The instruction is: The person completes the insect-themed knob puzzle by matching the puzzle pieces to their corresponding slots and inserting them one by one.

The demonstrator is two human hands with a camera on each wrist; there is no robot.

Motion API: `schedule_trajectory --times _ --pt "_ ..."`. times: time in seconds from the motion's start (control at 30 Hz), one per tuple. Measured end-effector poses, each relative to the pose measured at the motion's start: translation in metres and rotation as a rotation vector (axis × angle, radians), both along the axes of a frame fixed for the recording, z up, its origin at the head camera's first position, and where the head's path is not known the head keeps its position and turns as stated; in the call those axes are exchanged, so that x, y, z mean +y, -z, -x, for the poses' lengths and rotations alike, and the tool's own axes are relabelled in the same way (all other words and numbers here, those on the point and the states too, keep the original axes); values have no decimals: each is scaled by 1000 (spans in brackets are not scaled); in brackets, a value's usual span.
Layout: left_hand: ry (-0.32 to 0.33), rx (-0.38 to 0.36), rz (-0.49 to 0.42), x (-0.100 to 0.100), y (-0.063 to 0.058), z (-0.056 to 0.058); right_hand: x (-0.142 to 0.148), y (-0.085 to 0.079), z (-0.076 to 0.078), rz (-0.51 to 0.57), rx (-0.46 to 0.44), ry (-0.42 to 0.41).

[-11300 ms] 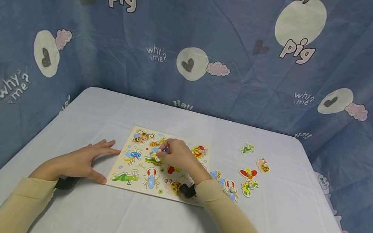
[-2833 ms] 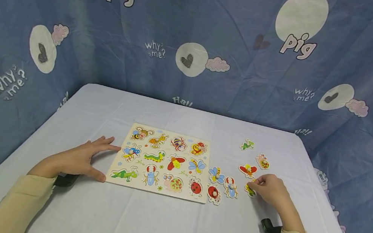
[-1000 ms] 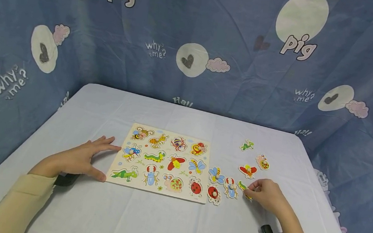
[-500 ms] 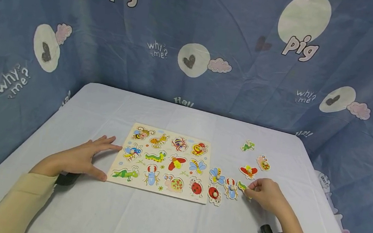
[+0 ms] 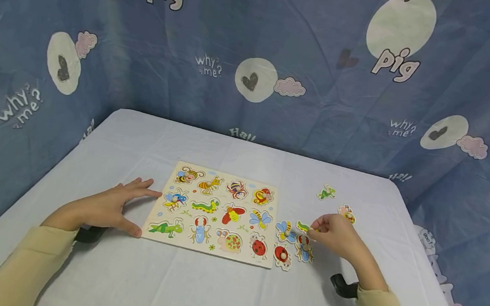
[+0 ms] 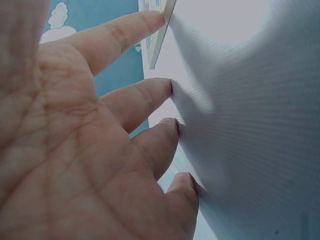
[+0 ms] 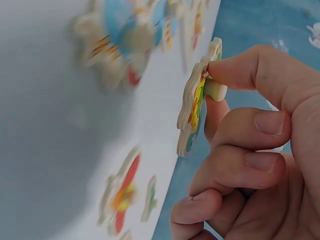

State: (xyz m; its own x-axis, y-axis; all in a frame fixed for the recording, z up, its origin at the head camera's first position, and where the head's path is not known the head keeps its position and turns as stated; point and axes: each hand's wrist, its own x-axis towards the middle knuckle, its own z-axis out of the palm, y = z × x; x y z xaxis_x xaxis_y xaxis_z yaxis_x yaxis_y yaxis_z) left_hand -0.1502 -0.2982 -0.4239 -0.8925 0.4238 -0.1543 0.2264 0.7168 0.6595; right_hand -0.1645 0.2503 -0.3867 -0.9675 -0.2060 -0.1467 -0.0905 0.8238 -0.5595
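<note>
My right hand [image 5: 338, 235] pinches the knob of a green caterpillar puzzle piece [image 7: 198, 100] between thumb and forefinger, other fingers curled. In the head view the piece is over the table near the stag beetle piece [image 5: 304, 251]. My left hand [image 5: 104, 208] lies spread at the left side of the wooden insect puzzle board [image 5: 242, 260], thumb and a fingertip at its edge. Knobbed pieces such as the bee [image 5: 188, 175] and spider [image 5: 236, 189] sit in the board's back row. A caterpillar picture [image 5: 205, 205] shows mid-board.
Beside the board's right edge lie a dragonfly piece [image 5: 285, 231] and a ladybug piece [image 5: 281, 255]. Farther back are a grasshopper piece [image 5: 326, 192] and a snail piece [image 5: 348, 214]. A red-winged piece [image 7: 122, 195] shows in the right wrist view. White cloth [image 5: 194, 292] covers the table.
The right hand has carried the caterpillar piece up and leftward from the loose pieces, now covering the red-winged piece in the head view. The left hand has stayed at the board.
</note>
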Motion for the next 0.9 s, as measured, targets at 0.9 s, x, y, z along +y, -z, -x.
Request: schedule_trajectory --times 0.9 --pt "0 0 11 0 0 0 -116 -6 47 82 -21 -262"
